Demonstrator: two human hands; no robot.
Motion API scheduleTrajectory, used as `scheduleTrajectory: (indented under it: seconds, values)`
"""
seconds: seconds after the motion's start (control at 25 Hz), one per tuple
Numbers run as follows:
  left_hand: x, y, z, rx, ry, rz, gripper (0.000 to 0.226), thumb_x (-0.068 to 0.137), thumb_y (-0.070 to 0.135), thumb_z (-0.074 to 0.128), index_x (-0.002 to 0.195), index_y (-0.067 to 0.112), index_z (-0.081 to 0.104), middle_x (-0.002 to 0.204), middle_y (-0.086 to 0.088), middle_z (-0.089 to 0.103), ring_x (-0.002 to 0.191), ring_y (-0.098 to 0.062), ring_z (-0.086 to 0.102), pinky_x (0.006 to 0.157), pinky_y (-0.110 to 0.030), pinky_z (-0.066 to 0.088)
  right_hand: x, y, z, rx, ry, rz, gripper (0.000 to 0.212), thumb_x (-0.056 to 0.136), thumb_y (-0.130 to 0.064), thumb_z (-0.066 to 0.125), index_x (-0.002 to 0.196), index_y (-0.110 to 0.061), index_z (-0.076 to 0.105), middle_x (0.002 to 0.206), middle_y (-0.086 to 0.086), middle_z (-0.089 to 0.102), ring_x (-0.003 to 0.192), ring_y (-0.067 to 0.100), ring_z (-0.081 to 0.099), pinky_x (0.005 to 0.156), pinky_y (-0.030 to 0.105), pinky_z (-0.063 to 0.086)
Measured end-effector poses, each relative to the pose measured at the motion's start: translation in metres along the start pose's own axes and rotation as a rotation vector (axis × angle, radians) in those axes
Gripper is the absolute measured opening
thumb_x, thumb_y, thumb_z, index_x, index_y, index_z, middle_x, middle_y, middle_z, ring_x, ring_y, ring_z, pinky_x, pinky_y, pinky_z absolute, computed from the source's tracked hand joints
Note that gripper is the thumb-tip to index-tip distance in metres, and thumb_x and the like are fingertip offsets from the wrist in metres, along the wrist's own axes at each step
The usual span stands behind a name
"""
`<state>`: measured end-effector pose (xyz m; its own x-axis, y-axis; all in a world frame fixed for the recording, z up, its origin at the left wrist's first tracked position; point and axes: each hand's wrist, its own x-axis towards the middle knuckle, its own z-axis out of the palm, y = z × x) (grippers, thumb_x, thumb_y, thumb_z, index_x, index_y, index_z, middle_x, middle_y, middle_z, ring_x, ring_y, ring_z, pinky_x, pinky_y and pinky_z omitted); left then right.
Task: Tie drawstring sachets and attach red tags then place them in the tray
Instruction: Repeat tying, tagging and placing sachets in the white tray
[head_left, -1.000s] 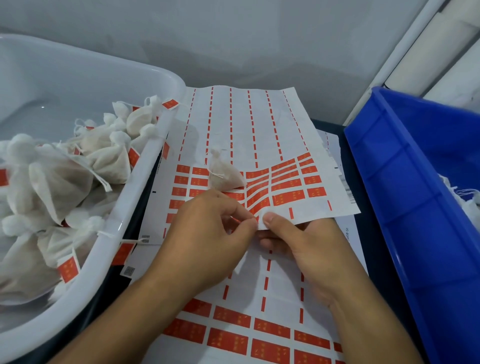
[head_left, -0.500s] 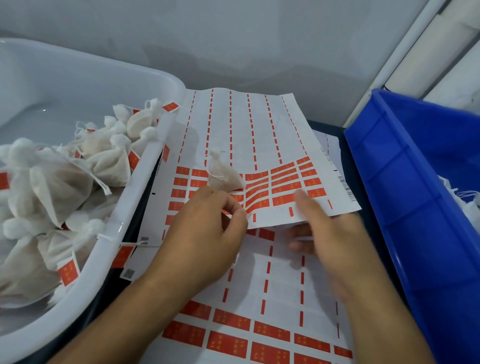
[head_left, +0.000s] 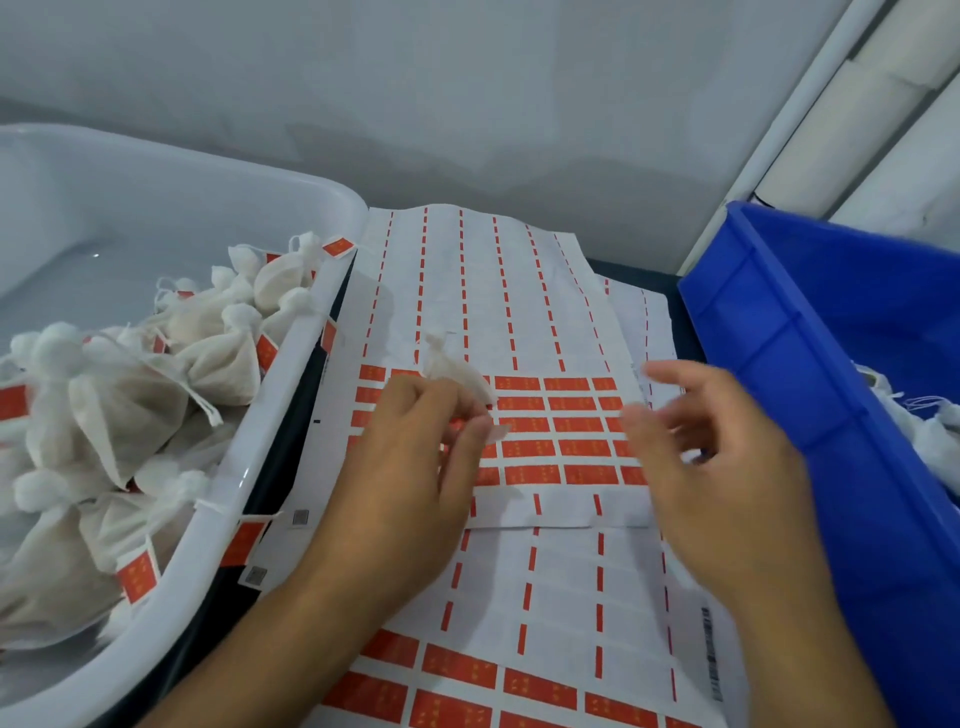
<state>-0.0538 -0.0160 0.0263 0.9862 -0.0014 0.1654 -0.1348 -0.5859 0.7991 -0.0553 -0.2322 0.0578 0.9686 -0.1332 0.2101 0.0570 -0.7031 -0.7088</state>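
Sachet (head_left: 457, 376) pinched in my left hand (head_left: 415, 457) fingers over the sticker sheet (head_left: 519, 312) — handy for tagging — right hand (head_left: 717, 467) released.

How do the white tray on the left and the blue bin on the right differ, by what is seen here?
The white tray has rounded corners and a smooth rim; the blue bin has straight walls with ribs. The white tray holds a pile of tied sachets with red tags; the blue bin shows only a few white sachets at the picture's edge, with no tags visible. Both are plastic and stand beside the tag sheets.

Left hand (head_left: 410, 457) pinching; right hand (head_left: 722, 467) spread.
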Motion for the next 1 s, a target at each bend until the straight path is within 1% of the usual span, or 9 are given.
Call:
scheduleTrajectory:
  seconds: [0.08,0.16,0.28,0.4,0.48,0.56,0.68,0.84,1.0]
  values:
    - [-0.001,0.003,0.001,0.052,-0.035,0.103,0.014,0.09,0.058,0.035,0.093,0.05,0.047,0.107,0.031,0.043,0.098,0.007,0.053,0.065,-0.004,0.043,-0.012,-0.021,0.017,0.242,-0.243,-0.023,0.031,0.085,-0.066,0.057,0.114,-0.054,0.059,0.094,-0.021,0.072,0.081,0.002,0.072,0.059,0.018,0.058]
    - [-0.001,0.004,0.001,0.048,-0.054,0.195,0.016,0.091,0.058,0.031,0.096,0.052,0.045,0.106,0.028,0.047,0.098,0.005,0.052,0.068,-0.006,0.04,-0.017,-0.025,0.033,0.292,-0.338,-0.034,0.029,0.083,-0.066,0.056,0.107,-0.05,0.064,0.091,-0.021,0.073,0.081,0.006,0.073,0.066,0.023,0.061]
    - [-0.002,0.001,0.003,0.032,-0.055,0.202,0.005,0.097,0.049,0.042,0.096,0.053,0.045,0.098,0.028,0.052,0.099,0.005,0.052,0.067,-0.007,0.041,-0.015,-0.019,0.044,0.347,-0.26,-0.025,0.013,0.087,-0.05,0.067,0.095,-0.039,0.069,0.087,-0.019,0.074,0.08,0.008,0.074,0.072,0.025,0.063]
    - [0.002,-0.003,0.008,0.001,-0.034,0.167,0.009,0.097,0.045,0.052,0.099,0.054,0.051,0.098,0.031,0.055,0.098,0.007,0.055,0.07,-0.005,0.047,-0.013,-0.016,0.049,0.388,-0.204,-0.008,0.005,0.09,-0.037,0.073,0.093,-0.035,0.072,0.085,-0.016,0.076,0.078,0.008,0.075,0.069,0.023,0.062]
    - [0.006,-0.007,0.011,0.031,0.006,0.106,0.017,0.096,0.053,0.051,0.112,0.057,0.05,0.117,0.031,0.054,0.099,0.004,0.058,0.075,-0.01,0.052,-0.012,-0.015,0.052,0.392,-0.115,0.015,0.005,0.09,-0.038,0.072,0.092,-0.034,0.072,0.086,-0.017,0.075,0.078,0.007,0.076,0.066,0.023,0.062]
    - [0.011,-0.015,0.012,0.124,0.082,0.004,0.037,0.095,0.059,0.049,0.131,0.059,0.042,0.138,0.027,0.049,0.111,-0.002,0.059,0.09,-0.026,0.055,-0.011,-0.015,0.053,0.417,-0.015,0.053,0.008,0.089,-0.041,0.073,0.093,-0.035,0.07,0.088,-0.02,0.075,0.078,0.005,0.075,0.062,0.018,0.06]
    - [0.014,-0.025,0.01,0.238,0.09,-0.089,0.051,0.095,0.061,0.05,0.143,0.059,0.031,0.148,0.021,0.047,0.124,-0.009,0.057,0.095,-0.039,0.054,-0.011,-0.015,0.05,0.476,0.054,0.08,0.014,0.086,-0.045,0.074,0.094,-0.035,0.069,0.088,-0.022,0.076,0.078,0.004,0.076,0.059,0.013,0.056]
    - [0.014,-0.027,0.01,0.189,0.109,-0.094,0.035,0.092,0.057,0.057,0.127,0.055,0.052,0.131,0.025,0.059,0.093,0.002,0.057,0.085,-0.028,0.055,-0.011,-0.015,0.051,0.474,0.047,0.079,0.016,0.084,-0.05,0.071,0.093,-0.036,0.069,0.089,-0.022,0.075,0.081,0.002,0.075,0.061,0.013,0.058]
    - [0.008,-0.022,0.012,0.166,0.027,-0.076,0.019,0.09,0.059,0.06,0.108,0.052,0.063,0.102,0.034,0.062,0.076,0.008,0.062,0.073,-0.014,0.051,-0.01,-0.011,0.053,0.445,0.028,0.079,0.015,0.085,-0.057,0.067,0.096,-0.049,0.066,0.095,-0.024,0.075,0.09,0.004,0.074,0.073,0.026,0.063]
